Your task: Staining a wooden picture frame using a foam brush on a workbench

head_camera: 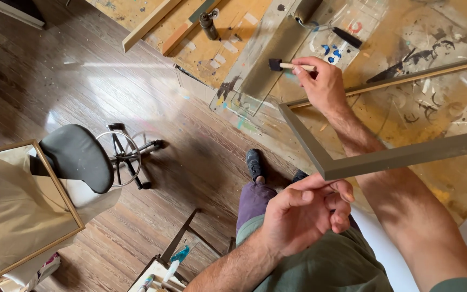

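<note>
The right hand (322,84) grips a foam brush (290,66) by its pale wooden handle, fingers clamped round it. The brush lies near level, long axis running left-right, its dark head pointing left over a clear sheet (277,43) on the table (422,108). A grey frame (352,165) lies just below the wrist — its corner near the left hand (304,211), whose fingers are curled loosely together, holding nothing. The table is paint-spattered ply; a roller (320,16) rests on it. Wood floor (82,65), a stool (79,157) — and a gold-framed mirror (17,205) further left.
</note>
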